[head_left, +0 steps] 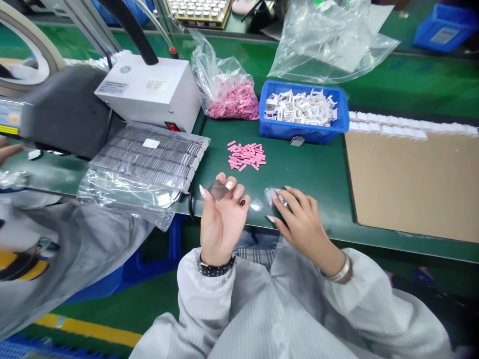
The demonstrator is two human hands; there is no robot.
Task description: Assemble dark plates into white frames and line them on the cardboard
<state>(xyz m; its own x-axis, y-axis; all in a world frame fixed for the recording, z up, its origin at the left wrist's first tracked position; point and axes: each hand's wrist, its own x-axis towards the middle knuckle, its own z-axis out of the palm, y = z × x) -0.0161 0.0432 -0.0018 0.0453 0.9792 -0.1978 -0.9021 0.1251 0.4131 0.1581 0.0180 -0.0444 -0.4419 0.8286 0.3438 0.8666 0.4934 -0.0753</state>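
My left hand [222, 219] is raised palm up above the table's front edge. Its thumb and fingers pinch a small, dark, see-through square plate [218, 190]. To the right, my right hand [302, 219] reaches palm down over the green tabletop, thumb and fingers apart. Its fingertips touch a small heap of clear plastic pieces [270, 195], partly hidden beneath them. Between the two hands lies a single clear square piece [256, 204]. Beyond my left hand is a loose pile of pink strips [247, 155].
A blue bin [303, 133] of white plastic parts stands behind, beside a bag of pink strips [234, 99]. At left are a white machine box [149, 92] and bagged grey parts [149, 154]. A cardboard sheet [411, 184] lies right. Another person's hand [8, 149] shows far left.
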